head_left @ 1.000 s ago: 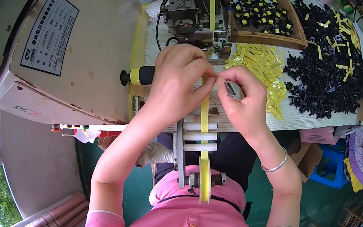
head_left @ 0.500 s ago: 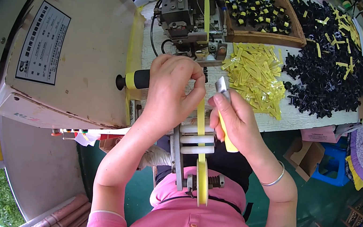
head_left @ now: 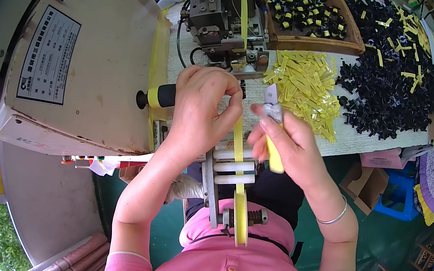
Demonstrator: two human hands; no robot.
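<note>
My right hand (head_left: 300,148) grips a utility knife (head_left: 274,157) with a yellow handle, its metal blade pointing away from me. Thumb and fingertips of my left hand (head_left: 203,105) are pinched together; what they hold, if anything, is hidden. That hand is over a narrow yellow ribbon (head_left: 238,140), which runs from a spool (head_left: 241,221) in front of my body across white rollers (head_left: 237,166). Beyond the left hand stands a metal machine (head_left: 207,15), with a yellow strip (head_left: 244,18) on it. A black cylinder with a yellow band (head_left: 165,95) juts out beside my left hand.
Right of the machine lies a pile of cut yellow strips (head_left: 303,89). Behind it, a wooden tray (head_left: 322,45) holds black parts with yellow on them. Loose black pieces (head_left: 387,100) are heaped farther right. A large beige machine housing (head_left: 99,54) fills the left side.
My right hand has moved slightly right, and the knife has turned so its blade is farther out from me. The left hand keeps its pinch in nearly the same place.
</note>
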